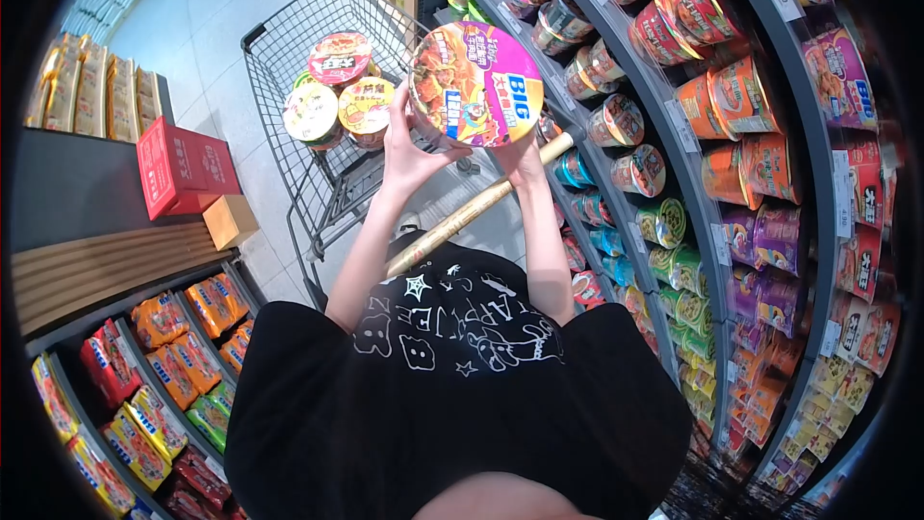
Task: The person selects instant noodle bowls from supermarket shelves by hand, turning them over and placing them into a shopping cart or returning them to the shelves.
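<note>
A large round noodle cup [475, 84] with a purple, red and white lid is held up in front of me, over the near right part of the cart. My left hand [412, 146] grips its left and lower side. On its lower right side, my right hand [521, 159] holds it too, fingers mostly hidden beneath. Behind and to the left, a red-lidded cup [340, 58], a white-and-green cup [311, 112] and a yellow-lidded cup [366, 108] sit together in the wire cart [279, 34].
The cart's tan handle [452, 227] runs diagonally below my hands. Curved shelves [693, 149] of noodle cups rise close on the right. At left are a red box [185, 169], a small cardboard box [230, 221] and shelves of packets [161, 320].
</note>
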`<control>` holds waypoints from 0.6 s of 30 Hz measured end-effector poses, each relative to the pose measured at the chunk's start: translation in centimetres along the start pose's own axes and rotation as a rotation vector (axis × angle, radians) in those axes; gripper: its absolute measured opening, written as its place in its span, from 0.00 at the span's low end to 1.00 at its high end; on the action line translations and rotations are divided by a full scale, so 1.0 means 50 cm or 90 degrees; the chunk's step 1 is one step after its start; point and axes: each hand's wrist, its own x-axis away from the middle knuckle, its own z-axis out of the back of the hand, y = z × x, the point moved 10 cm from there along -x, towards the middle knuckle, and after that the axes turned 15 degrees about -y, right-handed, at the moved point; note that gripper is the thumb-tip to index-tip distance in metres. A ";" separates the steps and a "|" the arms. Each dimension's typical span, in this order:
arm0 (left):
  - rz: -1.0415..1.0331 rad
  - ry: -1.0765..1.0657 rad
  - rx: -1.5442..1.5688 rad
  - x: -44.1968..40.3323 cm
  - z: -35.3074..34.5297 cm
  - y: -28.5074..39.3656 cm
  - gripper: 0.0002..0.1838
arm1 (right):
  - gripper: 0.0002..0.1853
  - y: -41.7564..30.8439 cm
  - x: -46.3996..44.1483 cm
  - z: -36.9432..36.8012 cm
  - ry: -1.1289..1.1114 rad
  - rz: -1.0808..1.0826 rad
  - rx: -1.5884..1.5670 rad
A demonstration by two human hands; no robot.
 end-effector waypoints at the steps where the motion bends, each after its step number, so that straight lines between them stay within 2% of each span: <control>1: -0.021 -0.019 -0.048 -0.002 -0.002 0.011 0.55 | 0.28 0.008 -0.001 0.016 0.039 -0.016 -0.061; 2: -0.042 -0.037 -0.097 -0.004 -0.007 0.021 0.55 | 0.27 0.018 0.003 0.029 0.077 -0.032 -0.123; 4: -0.077 -0.058 -0.078 -0.008 -0.006 0.039 0.51 | 0.26 -0.042 0.002 -0.005 0.008 -0.001 0.558; 6: -0.024 -0.172 -0.059 -0.016 -0.031 0.037 0.46 | 0.24 0.007 0.017 0.030 -0.024 0.077 -0.271; 7: 0.012 -0.206 -0.045 -0.017 -0.043 0.034 0.41 | 0.24 0.019 0.017 0.035 -0.037 0.065 -0.350; 8: 0.014 -0.208 -0.044 -0.015 -0.046 0.034 0.41 | 0.23 0.019 0.024 0.031 -0.047 0.054 -0.323; 10: -0.065 -0.228 -0.177 -0.013 -0.061 0.064 0.41 | 0.23 0.017 0.033 0.021 -0.070 0.035 -0.314; 12: -0.105 -0.214 -0.183 -0.012 -0.059 0.089 0.41 | 0.22 0.015 0.037 0.016 -0.083 0.027 -0.311; 15: 0.064 -0.263 -0.146 0.002 -0.061 0.004 0.40 | 0.22 0.013 0.041 0.014 -0.089 0.025 -0.306; 16: 0.063 -0.265 -0.146 0.009 -0.062 -0.005 0.40 | 0.22 0.016 0.039 0.014 -0.084 0.026 -0.303; 18: 0.178 -0.305 0.656 0.014 -0.113 0.011 0.39 | 0.21 0.018 0.039 0.021 -0.036 0.026 -0.292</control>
